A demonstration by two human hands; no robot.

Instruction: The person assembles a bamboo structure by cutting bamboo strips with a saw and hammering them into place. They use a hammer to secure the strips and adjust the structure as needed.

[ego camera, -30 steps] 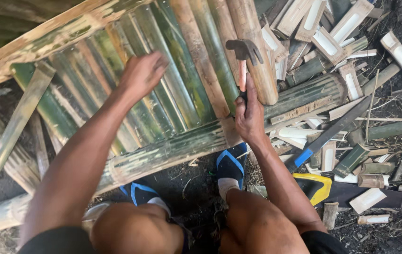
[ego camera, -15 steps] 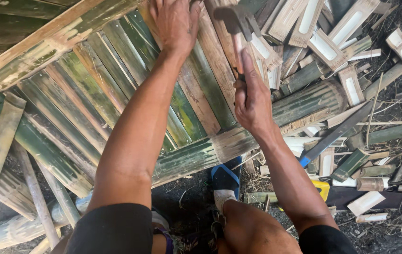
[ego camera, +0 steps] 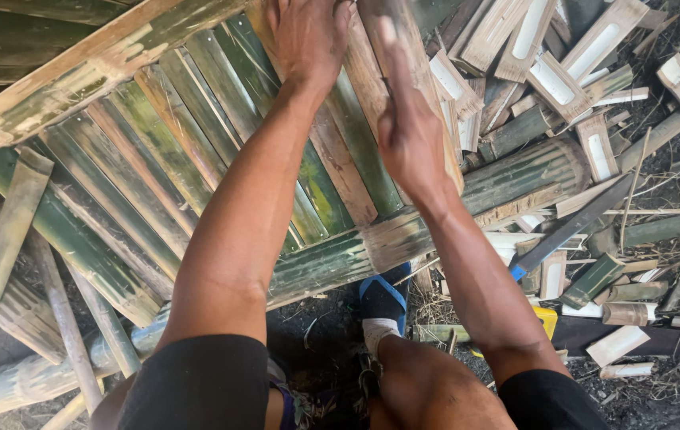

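- Dark, littered ground (ego camera: 674,382) lies under everything we see from the head camera, strewn with bamboo shavings and scraps; we go across it from left to right.
- Far left, a loose split bamboo slat (ego camera: 7,239) leans at an angle by the panel's edge; thin round poles (ego camera: 61,318) lie below it on the ground.
- Next comes the bamboo panel (ego camera: 157,183), a row of flattened green and tan strips laid side by side, running from upper right to lower left; a pale crosspiece (ego camera: 77,80) runs over their upper ends and a thicker green pole (ego camera: 531,175) lies across under their lower ends.
- Our left hand (ego camera: 308,36) rests flat, fingers spread, on the strips near the top edge of the picture; it grips nothing that we can see.
- Our right hand (ego camera: 407,135) is just beside it, raised edge-on over a tan strip (ego camera: 340,159); it is blurred, and a blurred tan shape rises from it to the top edge, so we cannot tell whether it is closed on something or what that is.
- Below the arms, a foot in a blue sandal (ego camera: 383,302) stands on the ground just under the panel's lower edge; our knees fill the bottom of the picture.
- To the right, a heap of short bamboo offcuts (ego camera: 563,72) with pale inner faces lies near the panel; a long dark blade-like bar (ego camera: 578,227) lies slantwise among them, and a yellow object (ego camera: 547,318) peeks out beside the right forearm.
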